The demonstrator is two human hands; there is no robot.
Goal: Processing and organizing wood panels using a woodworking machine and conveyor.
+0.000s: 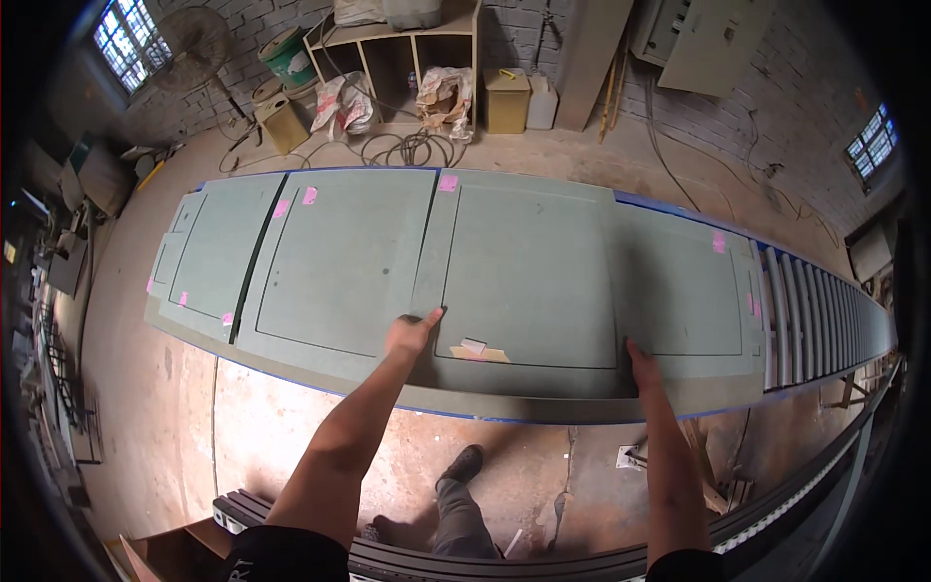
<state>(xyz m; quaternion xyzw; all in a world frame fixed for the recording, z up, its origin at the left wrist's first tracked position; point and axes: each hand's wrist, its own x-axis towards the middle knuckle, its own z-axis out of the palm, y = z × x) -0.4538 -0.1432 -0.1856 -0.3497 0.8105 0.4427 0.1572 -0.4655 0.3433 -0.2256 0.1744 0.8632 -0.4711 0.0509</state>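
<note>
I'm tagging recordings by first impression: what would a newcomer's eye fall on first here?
Probably the row of grey-green panels stretching across the middle of the view, dotted with pink stickers. Next come the left hand and right hand, at opposite side edges of the central panel. The metal rollers at the row's right end also stand out.

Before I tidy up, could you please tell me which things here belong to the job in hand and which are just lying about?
Likely the job: grey-green panel held by left hand and right hand; neighbouring panels; roller conveyor.

Seemingly lying about: fan; green bucket; yellow tin; white jug.
</note>
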